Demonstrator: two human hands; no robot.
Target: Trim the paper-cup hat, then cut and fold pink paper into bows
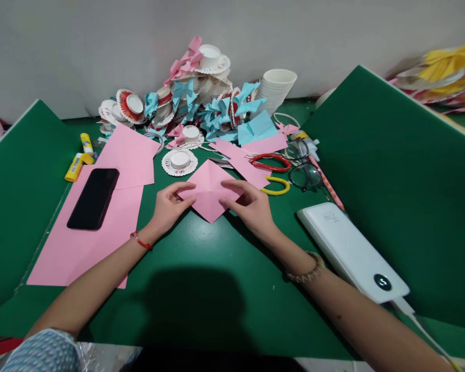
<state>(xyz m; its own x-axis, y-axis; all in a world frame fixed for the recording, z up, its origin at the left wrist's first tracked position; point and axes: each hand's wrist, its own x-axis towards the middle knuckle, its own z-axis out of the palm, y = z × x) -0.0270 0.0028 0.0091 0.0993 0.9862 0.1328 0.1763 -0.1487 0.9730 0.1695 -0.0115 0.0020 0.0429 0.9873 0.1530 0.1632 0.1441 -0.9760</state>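
A creased square of pink paper is held corner-down above the green table, with fold lines crossing at its middle. My left hand pinches its left corner between thumb and fingers. At the right corner, my right hand grips it the same way. Just behind the square lie scissors with one red and one yellow handle loop; their blades are partly covered by the paper. A small hat shape made from a white paper cup sits behind my left hand.
Pink sheets lie left under a black phone, near glue sticks. Finished cup hats with bows pile at the back beside stacked paper cups. Glasses and a white power bank are right. Green panels flank both sides.
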